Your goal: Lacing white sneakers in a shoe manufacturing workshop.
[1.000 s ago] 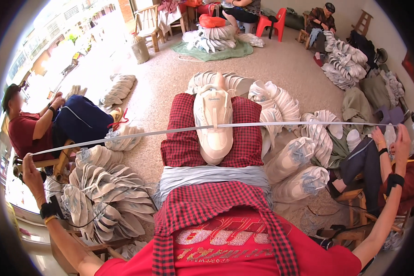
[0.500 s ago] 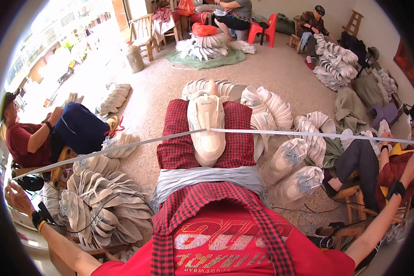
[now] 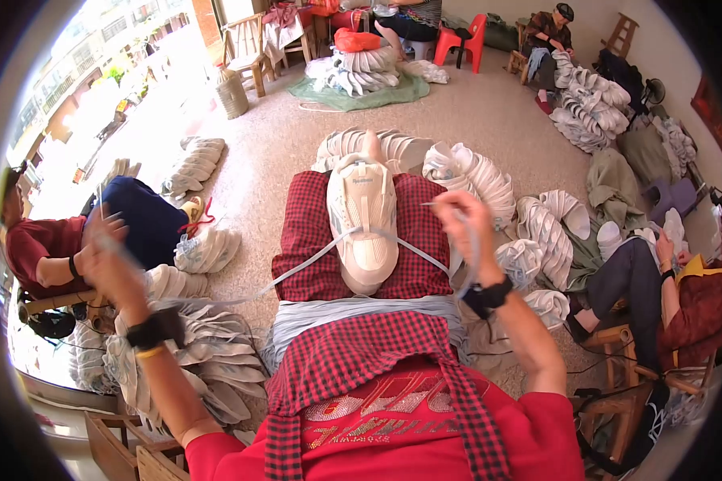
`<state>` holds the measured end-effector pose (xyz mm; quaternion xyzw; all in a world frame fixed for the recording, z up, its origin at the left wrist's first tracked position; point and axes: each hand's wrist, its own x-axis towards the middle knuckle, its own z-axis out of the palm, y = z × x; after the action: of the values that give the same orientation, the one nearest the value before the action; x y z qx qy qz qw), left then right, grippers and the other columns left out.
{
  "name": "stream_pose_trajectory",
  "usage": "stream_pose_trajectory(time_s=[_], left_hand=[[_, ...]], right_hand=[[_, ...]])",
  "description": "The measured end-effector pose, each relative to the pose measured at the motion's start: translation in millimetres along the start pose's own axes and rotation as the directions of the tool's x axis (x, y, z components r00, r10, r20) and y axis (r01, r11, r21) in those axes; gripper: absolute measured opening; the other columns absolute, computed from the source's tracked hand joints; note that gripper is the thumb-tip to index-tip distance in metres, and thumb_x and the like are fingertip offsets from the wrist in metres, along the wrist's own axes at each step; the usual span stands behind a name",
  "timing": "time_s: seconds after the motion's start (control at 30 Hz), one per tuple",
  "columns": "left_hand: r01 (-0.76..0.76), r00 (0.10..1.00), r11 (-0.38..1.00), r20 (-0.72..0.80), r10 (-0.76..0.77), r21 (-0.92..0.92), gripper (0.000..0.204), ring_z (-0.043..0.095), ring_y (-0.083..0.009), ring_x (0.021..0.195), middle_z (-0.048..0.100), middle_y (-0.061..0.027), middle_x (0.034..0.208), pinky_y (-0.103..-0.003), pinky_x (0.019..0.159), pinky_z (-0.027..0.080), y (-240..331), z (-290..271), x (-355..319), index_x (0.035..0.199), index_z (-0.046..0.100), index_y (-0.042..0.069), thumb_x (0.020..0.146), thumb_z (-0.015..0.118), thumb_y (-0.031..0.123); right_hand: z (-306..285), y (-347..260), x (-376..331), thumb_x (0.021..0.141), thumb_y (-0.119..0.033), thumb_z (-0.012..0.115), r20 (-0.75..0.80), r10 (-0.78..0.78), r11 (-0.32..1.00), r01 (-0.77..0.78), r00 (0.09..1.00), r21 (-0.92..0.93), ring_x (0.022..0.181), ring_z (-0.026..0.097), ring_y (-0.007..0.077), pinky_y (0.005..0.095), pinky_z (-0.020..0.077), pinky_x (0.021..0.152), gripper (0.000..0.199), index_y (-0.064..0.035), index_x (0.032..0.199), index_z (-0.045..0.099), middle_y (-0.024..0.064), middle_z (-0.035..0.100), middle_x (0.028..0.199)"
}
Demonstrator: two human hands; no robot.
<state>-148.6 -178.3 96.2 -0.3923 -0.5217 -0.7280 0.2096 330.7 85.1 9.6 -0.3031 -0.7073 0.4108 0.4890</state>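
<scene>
Red-and-black checked fabric covers the lap. Centrally upon it lies one off-white shoe, toe toward the wearer. Left hand: well left of the shoe, motion-blurred; finger grip cannot be determined. Right hand: fingers closed on the pale lace, which extends from both sides of the shoe.

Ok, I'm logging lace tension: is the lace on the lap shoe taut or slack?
Slack: the lace slopes down either side of the shoe, then curves up toward the right hand.

Matt cloth lace, red chair — smooth plastic
</scene>
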Motion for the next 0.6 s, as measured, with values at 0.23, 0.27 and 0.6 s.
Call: stream_pose_trajectory(time_s=[0.23, 0.27, 0.6], left_hand=[[0.668, 0.594, 0.742, 0.643, -0.483, -0.06, 0.019, 0.059, -0.0051, 0.075, 0.069, -0.0005, 0.088, -0.02, 0.065, 0.047, 15.9, 187.4, -171.2, 0.113, 0.071, 0.001, 0.097, 0.067, 0.01], [0.689, 0.549, 0.722, 0.692, -0.469, -0.058, 0.018, 0.062, -0.0071, 0.08, 0.07, -0.0018, 0.091, -0.022, 0.071, 0.05, 11.7, 196.7, -187.1, 0.113, 0.07, 0.0, 0.097, 0.066, 0.01], [0.831, 0.301, 0.545, 0.738, -0.604, 0.107, 0.015, 0.063, -0.005, 0.076, 0.07, -0.0001, 0.087, -0.019, 0.064, 0.048, 24.3, 194.7, -208.5, 0.102, 0.067, 0.003, 0.094, 0.072, 0.015]], right_hand=[[61.3, 38.4, -1.4, 0.085, -0.007, 0.072, 0.224, 0.072, 0.997, -0.065, 0.972, -0.041, 0.074, 0.065, 0.0102, 0.0271, 0.053, 0.068, 0.014, 0.0018, 0.087, 0.061, 0.0067, 0.068, 0.079], [61.0, 38.9, -2.3, 0.085, -0.007, 0.072, 0.233, 0.081, 0.996, -0.073, 0.969, -0.043, 0.074, 0.065, 0.0102, 0.0271, 0.053, 0.068, 0.014, 0.0018, 0.087, 0.061, 0.0067, 0.068, 0.079], [57.2, 28.2, -4.2, 0.083, -0.005, 0.07, 0.202, 0.146, 0.989, -0.15, 0.968, 0.008, 0.072, 0.064, 0.0121, 0.0276, 0.0525, 0.067, 0.017, 0.0002, 0.087, 0.055, 0.0071, 0.064, 0.077]])
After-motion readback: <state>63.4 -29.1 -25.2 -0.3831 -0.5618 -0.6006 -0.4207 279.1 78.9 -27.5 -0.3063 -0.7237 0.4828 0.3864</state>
